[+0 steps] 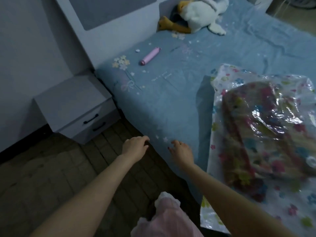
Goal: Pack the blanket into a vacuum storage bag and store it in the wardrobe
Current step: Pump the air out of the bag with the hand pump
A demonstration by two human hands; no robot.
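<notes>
Both my left hand (135,147) and right hand (181,152) hang loose, holding nothing; I'd reach the pink pump (150,56) for the bag (256,194) squarely

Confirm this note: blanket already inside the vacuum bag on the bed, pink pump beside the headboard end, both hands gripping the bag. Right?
Not quite. In the head view the left hand and right hand hold nothing, clear of the vacuum bag. The blanket is inside; the pink pump lies as noted.

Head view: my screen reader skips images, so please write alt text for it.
A person's left hand and right hand reach, empty, toward a blue bed's edge. A blanket lies in a flowered vacuum bag at right; a pink cylinder and plush toy lie farther back.
</notes>
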